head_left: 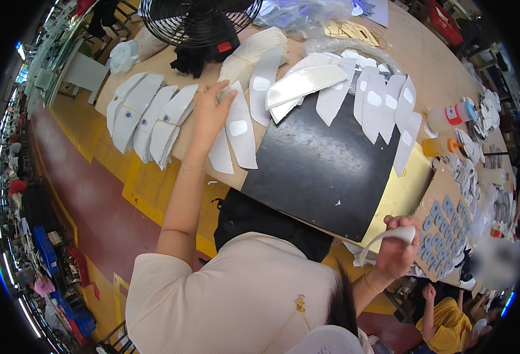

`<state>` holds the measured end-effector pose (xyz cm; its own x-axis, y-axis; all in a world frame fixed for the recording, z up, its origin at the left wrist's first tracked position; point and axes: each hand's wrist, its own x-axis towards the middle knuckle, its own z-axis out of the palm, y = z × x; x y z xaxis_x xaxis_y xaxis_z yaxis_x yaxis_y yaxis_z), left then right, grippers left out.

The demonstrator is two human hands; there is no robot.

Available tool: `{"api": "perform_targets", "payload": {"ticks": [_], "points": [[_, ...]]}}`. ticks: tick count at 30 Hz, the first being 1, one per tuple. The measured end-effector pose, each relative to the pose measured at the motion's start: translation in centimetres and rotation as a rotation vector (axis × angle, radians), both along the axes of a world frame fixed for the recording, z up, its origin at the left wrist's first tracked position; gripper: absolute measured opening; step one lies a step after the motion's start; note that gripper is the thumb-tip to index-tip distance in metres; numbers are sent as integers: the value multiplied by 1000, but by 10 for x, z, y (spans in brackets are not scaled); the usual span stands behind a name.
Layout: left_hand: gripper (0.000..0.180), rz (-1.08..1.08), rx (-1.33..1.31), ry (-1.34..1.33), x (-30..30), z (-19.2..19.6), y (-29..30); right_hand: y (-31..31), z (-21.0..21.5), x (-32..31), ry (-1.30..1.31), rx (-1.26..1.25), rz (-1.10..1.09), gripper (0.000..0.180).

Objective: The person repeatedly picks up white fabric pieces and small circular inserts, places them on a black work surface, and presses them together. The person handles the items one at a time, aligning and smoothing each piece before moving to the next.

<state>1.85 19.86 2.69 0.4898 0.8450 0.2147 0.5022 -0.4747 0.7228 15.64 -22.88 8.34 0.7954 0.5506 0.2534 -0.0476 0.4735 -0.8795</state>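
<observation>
My left hand point(211, 112) reaches to the left end of the table, its bent fingers and thumb pinching the upper tip of a pale grey curved piece with a white oval patch point(240, 133). Another plain curved piece point(221, 154) lies partly beneath that hand. My right hand point(399, 248), off the table's near right edge, grips a thin white curved piece point(384, 237), seen nearly edge-on. Several similar patched pieces point(373, 100) fan out along the far edge of a black mat point(325, 165). On top of some lies a glossy white stack point(304, 82).
Banded stacks of pieces point(167, 121) stand at the left table end. A black fan point(201, 20) is at the back. To the right are a bottle with a red band point(457, 113), a yellow-orange bottle point(440, 146) and a cardboard sheet point(425, 236) with grey-blue pieces. Another person point(446, 324) sits lower right.
</observation>
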Motion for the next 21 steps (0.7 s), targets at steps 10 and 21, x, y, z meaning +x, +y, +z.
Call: {"api": "perform_targets", "payload": {"ticks": [10,21], "points": [[31,-215,437,133,100,2,37,43,9,-12,37,-175,-134,48],[20,-522,-368,-635,50,117,-12,9,-22,-4,363,-83,-149,20]]}}
